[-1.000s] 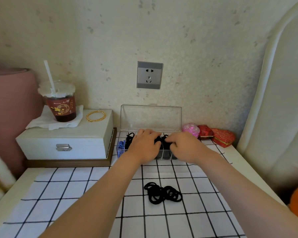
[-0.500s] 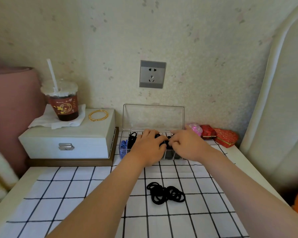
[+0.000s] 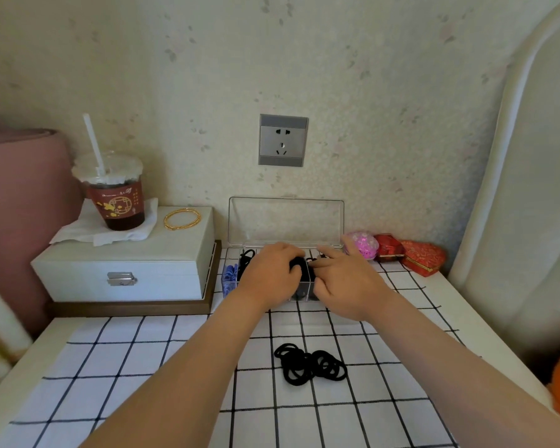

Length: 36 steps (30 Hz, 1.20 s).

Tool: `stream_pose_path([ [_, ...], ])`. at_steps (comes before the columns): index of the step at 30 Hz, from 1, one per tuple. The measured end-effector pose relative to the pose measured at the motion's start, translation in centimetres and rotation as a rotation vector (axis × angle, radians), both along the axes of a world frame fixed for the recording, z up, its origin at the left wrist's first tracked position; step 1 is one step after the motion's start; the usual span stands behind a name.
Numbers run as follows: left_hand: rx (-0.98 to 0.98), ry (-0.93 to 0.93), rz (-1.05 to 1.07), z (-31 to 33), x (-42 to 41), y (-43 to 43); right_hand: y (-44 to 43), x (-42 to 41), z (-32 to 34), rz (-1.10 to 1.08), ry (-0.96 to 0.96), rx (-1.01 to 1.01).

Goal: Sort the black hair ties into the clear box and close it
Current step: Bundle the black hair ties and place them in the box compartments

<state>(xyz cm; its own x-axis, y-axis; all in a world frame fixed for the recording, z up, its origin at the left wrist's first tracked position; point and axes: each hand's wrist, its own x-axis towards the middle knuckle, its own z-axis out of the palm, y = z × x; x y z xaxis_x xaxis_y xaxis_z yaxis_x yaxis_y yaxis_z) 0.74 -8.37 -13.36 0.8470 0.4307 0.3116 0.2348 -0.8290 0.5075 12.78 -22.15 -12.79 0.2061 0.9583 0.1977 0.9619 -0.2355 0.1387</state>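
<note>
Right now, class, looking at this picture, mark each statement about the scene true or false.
The lid of the clear box stands open. True.
Every black hair tie is in the box. False: a pile of black hair ties lies on the checked cloth.
The gold bangle lies on the white case. True.
Both hands are on the pile. False: the left hand and right hand are over the clear box.

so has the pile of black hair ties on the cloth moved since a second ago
No. The pile of black hair ties lies across the same grid lines of the checked cloth as before.
</note>
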Motion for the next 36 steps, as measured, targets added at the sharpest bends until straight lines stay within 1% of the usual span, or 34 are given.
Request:
stream_pose_path([
  [3, 0.09, 0.036, -0.025, -0.1, 0.0, -0.2, 0.4, -0.5, 0.5, -0.026, 0.024, -0.078],
  [5, 0.104, 0.039, -0.022, -0.2, -0.1, -0.2, 0.4, -0.6, 1.0, -0.019, 0.023, -0.08],
  [11, 0.15, 0.07, -0.024, 0.1, -0.5, -0.5, -0.7, 0.6, 2.1, -0.033, 0.176, 0.088],
  [13, 0.173, 0.043, -0.02, 0.5, -0.9, -1.0, -1.3, 0.3, 2.3, -0.035, 0.312, 0.178],
  [15, 0.199, -0.022, -0.03, 0.9, -1.4, -1.7, -1.9, -0.4, 2.5, -0.052, 0.422, 0.235],
  [18, 0.207, -0.119, -0.037, 1.4, -2.6, -3.1, -2.7, -1.8, 3.0, -0.046, 0.489, 0.268],
  [20, 0.168, -0.12, -0.046, 1.7, -3.8, -4.0, -3.3, -2.9, 3.5, -0.05, 0.539, 0.262],
  [24, 0.053, 0.041, -0.122, 1.9, -6.6, -5.2, -4.8, -5.0, 3.5, -0.047, 0.667, 0.124],
  [28, 0.074, 0.255, -0.115, 0.9, -8.5, -5.7, -6.3, -6.3, 2.9, -0.104, 0.685, -0.046],
  [31, 0.07, 0.384, -0.111, 0.6, -9.1, -6.3, -6.9, -7.0, 2.5, -0.138, 0.681, -0.13],
  [33, 0.084, 0.432, -0.115, 0.6, -9.2, -6.5, -7.0, -7.3, 2.3, -0.183, 0.64, -0.179],
  [36, 0.093, 0.44, -0.122, 0.6, -8.9, -6.7, -6.6, -7.4, 1.9, -0.211, 0.608, -0.222],
])
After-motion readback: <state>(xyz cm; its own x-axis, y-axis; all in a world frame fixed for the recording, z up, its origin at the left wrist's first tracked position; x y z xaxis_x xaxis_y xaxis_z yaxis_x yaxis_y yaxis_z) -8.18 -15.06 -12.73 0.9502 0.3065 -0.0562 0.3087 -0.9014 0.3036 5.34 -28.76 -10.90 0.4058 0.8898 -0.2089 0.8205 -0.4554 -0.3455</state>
